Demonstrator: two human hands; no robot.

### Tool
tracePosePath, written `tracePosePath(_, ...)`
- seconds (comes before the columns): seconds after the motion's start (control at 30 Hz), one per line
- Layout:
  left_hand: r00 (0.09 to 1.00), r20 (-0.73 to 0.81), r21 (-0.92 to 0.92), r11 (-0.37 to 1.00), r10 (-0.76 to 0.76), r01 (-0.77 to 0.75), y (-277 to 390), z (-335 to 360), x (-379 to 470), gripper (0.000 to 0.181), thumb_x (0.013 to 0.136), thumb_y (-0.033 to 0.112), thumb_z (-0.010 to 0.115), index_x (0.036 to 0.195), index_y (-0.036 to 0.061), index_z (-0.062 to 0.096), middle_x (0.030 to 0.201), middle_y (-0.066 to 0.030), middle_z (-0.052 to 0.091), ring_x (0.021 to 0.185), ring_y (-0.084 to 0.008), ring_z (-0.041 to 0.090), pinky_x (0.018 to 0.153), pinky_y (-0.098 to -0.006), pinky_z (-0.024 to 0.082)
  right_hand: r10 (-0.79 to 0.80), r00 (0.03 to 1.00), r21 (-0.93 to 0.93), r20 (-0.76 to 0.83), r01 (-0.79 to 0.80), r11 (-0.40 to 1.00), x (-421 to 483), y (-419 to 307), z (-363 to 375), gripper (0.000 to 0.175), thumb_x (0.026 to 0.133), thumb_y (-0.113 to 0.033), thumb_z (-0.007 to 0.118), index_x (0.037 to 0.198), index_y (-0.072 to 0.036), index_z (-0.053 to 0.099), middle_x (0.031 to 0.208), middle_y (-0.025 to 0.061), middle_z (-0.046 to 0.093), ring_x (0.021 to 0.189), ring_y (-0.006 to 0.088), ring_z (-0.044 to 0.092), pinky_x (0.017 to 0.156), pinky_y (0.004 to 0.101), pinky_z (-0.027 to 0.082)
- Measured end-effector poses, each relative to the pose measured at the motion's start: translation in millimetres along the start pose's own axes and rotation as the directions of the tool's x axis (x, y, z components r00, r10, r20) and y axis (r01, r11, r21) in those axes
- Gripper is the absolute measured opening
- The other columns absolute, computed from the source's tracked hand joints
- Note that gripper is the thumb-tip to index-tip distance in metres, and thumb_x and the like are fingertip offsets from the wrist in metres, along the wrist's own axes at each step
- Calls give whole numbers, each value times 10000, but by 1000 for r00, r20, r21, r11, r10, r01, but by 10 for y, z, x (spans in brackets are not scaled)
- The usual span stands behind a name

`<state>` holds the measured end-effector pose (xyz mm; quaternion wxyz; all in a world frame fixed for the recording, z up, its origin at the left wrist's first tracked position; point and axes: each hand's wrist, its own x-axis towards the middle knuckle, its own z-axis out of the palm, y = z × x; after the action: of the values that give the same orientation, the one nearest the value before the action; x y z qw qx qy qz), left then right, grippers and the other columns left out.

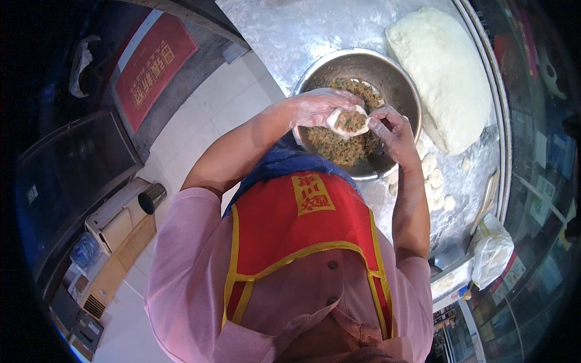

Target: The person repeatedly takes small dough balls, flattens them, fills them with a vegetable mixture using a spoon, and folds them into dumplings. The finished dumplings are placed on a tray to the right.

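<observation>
A wrapper of white dough [337,119] lies in my left hand [321,108], with a mound of chopped filling [352,121] on it. My right hand [393,132] pinches the wrapper's right edge between thumb and finger. Both hands are floury and over a large steel bowl [411,86]. Below them in the bowl is more of the brown and green filling [340,147]; part of it is hidden by my hands. Right of the bowl, small pieces of dough [435,178] sit on the floured metal worktop [290,27], partly behind my right forearm.
A big slab of dough [442,77] rests just right of the bowl, by the worktop's raised rim. A white plastic bag [491,252] and a rolling pin-like stick [484,199] are at the lower right. On the left stand a cabinet [119,227] and a metal cup [152,198].
</observation>
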<state>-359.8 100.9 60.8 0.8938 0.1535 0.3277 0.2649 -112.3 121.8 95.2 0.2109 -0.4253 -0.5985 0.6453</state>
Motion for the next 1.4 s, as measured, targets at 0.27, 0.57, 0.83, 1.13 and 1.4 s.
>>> tracePosePath(0.27, 999, -35, 469, 883, -26, 39, 26, -92, 60, 436, 931, 258, 660, 1274, -6, 612, 1351, -166, 595, 1203, -254, 599, 974, -338, 508, -28, 1000, -189, 11, 30, 982, 91, 29, 75, 185, 914, -161, 715, 1001, -1, 680, 921, 78, 660, 886, 156, 615, 834, 300, 482)
tracePosePath(0.57, 992, -121, 544, 838, 25, 45, -329, -348, 481, 277, 961, 224, 569, 1166, 47, 631, 1049, -86, 608, 938, -229, 605, 818, -433, 554, -6, 996, -230, 84, 25, 973, 109, 110, 129, 138, 910, -132, 698, 888, -7, 642, 808, 24, 598, 761, 107, 556, 708, 266, 452)
tracePosePath(0.83, 994, -18, 106, 989, 104, -102, -107, -183, 153, 281, 952, 182, 618, 1164, -2, 618, 928, -83, 684, 760, -189, 678, 534, -330, 560, 52, 999, 4, 16, -52, 999, 126, 175, -13, 125, 941, -135, 700, 991, -31, 651, 834, -29, 591, 767, 79, 535, 700, 235, 434)
tracePosePath(1.13, 960, -110, 477, 861, 258, -177, -410, -113, 465, 350, 920, 144, 568, 1248, 42, 635, 850, -70, 646, 732, -179, 647, 524, -344, 519, 86, 996, -32, 24, -85, 996, 198, 217, 43, 133, 945, -132, 691, 987, -15, 643, 895, -5, 610, 811, 97, 538, 738, 267, 448)
tracePosePath(1.4, 975, -112, 414, 901, 193, -131, -176, 2, 363, 588, 837, 56, 609, 1412, 76, 488, 1029, -65, 636, 809, -187, 637, 590, -346, 516, 12, 1000, -119, 7, -11, 993, 222, 309, 13, 126, 944, -129, 692, 989, -17, 656, 902, -13, 605, 787, 80, 533, 707, 246, 438)
